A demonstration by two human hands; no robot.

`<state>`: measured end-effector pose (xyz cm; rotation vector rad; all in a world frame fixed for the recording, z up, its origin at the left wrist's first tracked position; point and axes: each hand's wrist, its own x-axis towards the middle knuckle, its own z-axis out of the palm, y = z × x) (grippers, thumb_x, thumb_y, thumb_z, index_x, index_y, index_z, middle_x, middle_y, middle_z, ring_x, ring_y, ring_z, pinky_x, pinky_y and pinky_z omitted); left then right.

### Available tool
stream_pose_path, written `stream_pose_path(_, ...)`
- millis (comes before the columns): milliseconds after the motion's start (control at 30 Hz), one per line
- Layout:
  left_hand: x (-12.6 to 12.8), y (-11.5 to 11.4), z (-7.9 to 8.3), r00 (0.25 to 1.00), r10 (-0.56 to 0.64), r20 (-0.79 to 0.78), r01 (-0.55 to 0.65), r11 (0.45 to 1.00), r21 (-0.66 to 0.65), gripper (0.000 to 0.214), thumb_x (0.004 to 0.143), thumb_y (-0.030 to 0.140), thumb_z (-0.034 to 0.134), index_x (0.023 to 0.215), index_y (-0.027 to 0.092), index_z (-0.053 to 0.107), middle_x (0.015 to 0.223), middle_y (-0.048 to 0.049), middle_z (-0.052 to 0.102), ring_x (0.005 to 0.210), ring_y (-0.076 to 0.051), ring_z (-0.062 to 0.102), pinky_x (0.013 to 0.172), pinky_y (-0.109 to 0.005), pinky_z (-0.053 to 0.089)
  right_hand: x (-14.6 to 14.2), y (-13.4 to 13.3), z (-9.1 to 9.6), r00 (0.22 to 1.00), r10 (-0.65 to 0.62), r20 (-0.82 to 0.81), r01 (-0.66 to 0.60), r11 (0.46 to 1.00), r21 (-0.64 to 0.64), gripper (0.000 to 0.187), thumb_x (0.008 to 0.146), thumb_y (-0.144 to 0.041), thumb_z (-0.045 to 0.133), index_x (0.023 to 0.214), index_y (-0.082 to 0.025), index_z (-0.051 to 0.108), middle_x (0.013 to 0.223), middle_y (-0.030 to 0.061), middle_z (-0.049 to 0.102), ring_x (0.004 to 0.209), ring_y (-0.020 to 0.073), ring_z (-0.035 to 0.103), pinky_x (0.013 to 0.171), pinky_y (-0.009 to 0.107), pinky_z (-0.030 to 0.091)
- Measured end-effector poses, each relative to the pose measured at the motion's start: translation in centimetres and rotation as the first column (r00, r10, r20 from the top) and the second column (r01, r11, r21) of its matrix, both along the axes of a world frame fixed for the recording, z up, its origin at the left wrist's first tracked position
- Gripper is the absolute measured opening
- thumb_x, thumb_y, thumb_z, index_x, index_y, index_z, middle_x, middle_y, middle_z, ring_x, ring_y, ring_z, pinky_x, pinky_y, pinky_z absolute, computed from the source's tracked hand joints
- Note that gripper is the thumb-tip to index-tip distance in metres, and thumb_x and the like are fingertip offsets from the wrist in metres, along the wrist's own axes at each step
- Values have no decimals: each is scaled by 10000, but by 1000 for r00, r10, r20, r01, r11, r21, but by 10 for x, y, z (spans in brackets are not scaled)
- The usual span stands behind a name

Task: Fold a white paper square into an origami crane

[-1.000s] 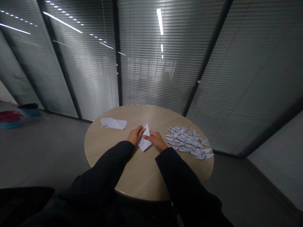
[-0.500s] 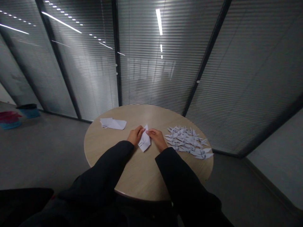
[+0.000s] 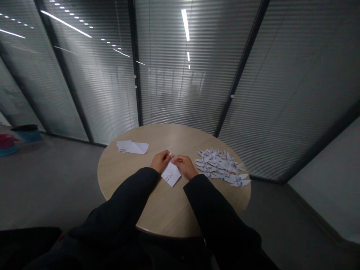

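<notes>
From my end I see white paper (image 3: 172, 176) at mid-frame with dark marks, near-black sleeves (image 3: 135, 189) below, and a pale wood-grain tabletop (image 3: 165, 213). The folded pieces (image 3: 221, 165) right of centre are white. Far left, blue bins (image 3: 30, 136) topped pink-red and black; up top, grey-striped blinds (image 3: 168, 101).

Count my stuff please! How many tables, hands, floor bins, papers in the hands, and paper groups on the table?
Round table: 1
Hands, left hand and right hand: 2
Bins, black-topped and pink-topped: 2
Paper at the hands: 1
Paper groups, flat papers and folded shapes (too overlapped to count singly): 2
Total: 8
</notes>
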<state>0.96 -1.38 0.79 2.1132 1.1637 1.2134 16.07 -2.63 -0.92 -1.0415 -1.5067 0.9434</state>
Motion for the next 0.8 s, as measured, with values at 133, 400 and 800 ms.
stream_pose_path(133,-2,5,-4,996,-22,84,24,999,-23,307,772,456,534,690,164,577,583,21,517,563,-115,449,551,-236,321,-1,3,-3,1000,0,20,0,1000,6,241,649,-378,657,685,-139,652,691,41,664,650,153,588,636,272,436)
stream_pose_path(400,1,15,-11,923,-45,381,109,983,-148,316,631,447,681,684,138,650,658,-32,615,632,-143,530,601,-260,399,0,3,-1,999,-26,21,26,1000,7,252,651,-384,622,691,-136,648,652,23,635,595,133,544,584,250,398)
stream_pose_path(800,3,11,-12,929,-66,365,155,963,-220,301,639,418,670,693,123,692,645,-58,655,585,-148,551,567,-261,403,-2,-8,10,986,-111,126,105,993,54,228,681,-340,573,560,-150,608,546,-13,545,559,115,473,530,228,333)
